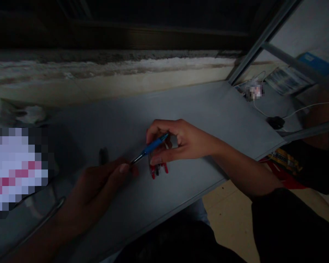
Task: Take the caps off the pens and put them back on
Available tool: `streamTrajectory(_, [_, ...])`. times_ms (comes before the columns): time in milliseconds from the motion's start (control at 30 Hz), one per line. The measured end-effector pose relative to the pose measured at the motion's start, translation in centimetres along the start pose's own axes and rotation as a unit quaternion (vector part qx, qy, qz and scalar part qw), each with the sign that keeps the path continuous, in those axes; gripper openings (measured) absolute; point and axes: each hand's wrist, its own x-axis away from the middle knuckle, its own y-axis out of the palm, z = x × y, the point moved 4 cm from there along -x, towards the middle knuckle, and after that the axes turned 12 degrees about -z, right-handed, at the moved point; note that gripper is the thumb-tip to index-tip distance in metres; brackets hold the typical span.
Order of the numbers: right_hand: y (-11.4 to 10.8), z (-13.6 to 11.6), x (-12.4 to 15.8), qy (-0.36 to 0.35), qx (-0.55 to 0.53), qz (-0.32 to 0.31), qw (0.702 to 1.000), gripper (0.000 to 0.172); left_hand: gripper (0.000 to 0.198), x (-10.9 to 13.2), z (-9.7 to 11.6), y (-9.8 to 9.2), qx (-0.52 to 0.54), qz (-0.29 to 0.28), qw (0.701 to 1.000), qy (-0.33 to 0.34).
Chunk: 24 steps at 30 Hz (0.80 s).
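My right hand point(182, 140) grips a blue ballpoint pen point(153, 147) by its barrel, between thumb and fingers, with the metal tip pointing left. My left hand point(97, 188) is curled just left of that tip, its thumb almost touching it. Whether it holds anything small is hidden in the shadow. Under my right hand, a red-and-black object point(158, 170) lies on the grey desk point(181, 106), partly hidden by my fingers. A small dark object point(103, 156) stands on the desk beyond my left hand.
A white cable point(307, 107) and black plug point(275, 122) lie at the desk's far right beside a metal frame point(263, 44). Printed papers point(285, 80) sit beyond it. A blurred pale patch point(13, 168) covers the left. The desk's near edge drops to a tiled floor point(224, 204).
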Motion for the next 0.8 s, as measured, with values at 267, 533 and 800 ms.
streamTrajectory(267, [-1.1,0.5,0.0,0.01,0.09,0.034,0.995,0.032,0.041,-0.4,-0.5,0.0,-0.08,0.011,0.996,0.026])
streamTrajectory(533, [-1.3,1.0,0.1,0.018,0.086,0.034,0.996,0.041,0.043,-0.8,-1.0,0.2,-0.07,-0.003,0.997,0.029])
streamTrajectory(800, [-1.6,1.5,0.1,0.058,0.075,0.04,0.995,0.022,0.041,-0.7,-0.6,-0.1,-0.079,0.007,0.996,0.026])
